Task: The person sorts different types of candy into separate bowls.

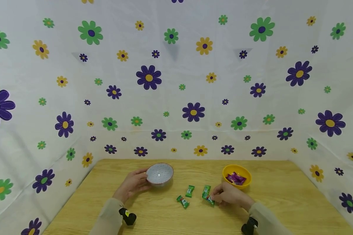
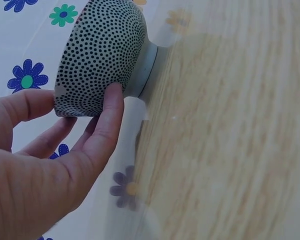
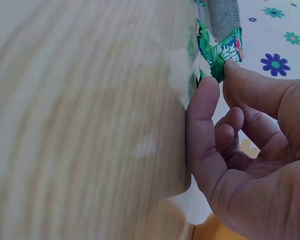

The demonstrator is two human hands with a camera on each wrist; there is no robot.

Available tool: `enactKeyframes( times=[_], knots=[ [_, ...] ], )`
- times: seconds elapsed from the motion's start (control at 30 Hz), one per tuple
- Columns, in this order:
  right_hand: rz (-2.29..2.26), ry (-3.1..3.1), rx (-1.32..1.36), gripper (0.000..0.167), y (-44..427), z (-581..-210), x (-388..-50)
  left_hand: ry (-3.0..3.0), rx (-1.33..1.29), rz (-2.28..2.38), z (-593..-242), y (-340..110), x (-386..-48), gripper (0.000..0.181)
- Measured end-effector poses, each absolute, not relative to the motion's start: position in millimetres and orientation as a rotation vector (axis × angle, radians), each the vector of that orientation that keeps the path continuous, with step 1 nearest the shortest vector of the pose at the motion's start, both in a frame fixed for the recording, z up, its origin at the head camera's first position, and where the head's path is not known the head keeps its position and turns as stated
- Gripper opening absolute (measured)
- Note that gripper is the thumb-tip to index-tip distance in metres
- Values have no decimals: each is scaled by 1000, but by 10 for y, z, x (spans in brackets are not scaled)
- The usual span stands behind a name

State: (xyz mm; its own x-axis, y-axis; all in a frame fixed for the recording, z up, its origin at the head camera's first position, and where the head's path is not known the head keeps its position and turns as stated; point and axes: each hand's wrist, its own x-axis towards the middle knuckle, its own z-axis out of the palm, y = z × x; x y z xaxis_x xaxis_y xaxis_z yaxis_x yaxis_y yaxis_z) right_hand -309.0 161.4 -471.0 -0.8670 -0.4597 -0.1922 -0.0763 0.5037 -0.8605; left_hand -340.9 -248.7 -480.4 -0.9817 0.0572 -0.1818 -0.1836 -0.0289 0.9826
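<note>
At the left, my left hand holds the side of a bowl, which is pale inside and covered with dark dots outside. The left wrist view shows fingertips against the wall and rim of this dotted bowl, which stands upright on the table. To the right, my right hand pinches a green wrapped candy between thumb and forefinger, low over the table. Another green candy lies right beside the pinched one. Two more, one candy and a second candy, lie between the hands.
Behind my right hand stands a yellow bowl with several purple wrapped candies in it. Everything rests on a wooden table. White cloth with printed flowers encloses the table at the back and both sides.
</note>
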Motion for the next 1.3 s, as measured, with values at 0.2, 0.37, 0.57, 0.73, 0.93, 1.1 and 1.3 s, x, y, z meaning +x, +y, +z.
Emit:
enactKeyframes(
  times=[0.2, 0.37, 0.57, 0.73, 0.93, 1.1, 1.3],
  knots=[
    [-1363, 2315, -484, 16, 1558, -4686, -3116, 2077, -183, 2138, -4787, -2482, -3419, 49],
    [-1425, 2288, -476, 17, 1518, -4708, -3150, 2067, -190, 2148, -4790, -2443, -3430, 48],
    [-1481, 2303, -437, 21, 1415, -4693, -3184, 2058, -180, 2154, -4821, -2431, -3443, 49],
    [-1527, 2309, -400, 23, 1304, -4655, -3220, 2068, -195, 2153, -4807, -2452, -3415, 49],
    [-1498, 2366, -438, 23, 1172, -4646, -3256, 2053, -187, 2153, -4800, -2452, -3396, 52],
    [-1554, 2317, -471, 23, 1046, -4617, -3300, 2043, -203, 2169, -4809, -2454, -3400, 52],
    [-1570, 2300, -411, 23, 941, -4601, -3329, 2051, -217, 2151, -4812, -2448, -3421, 50]
  ],
)
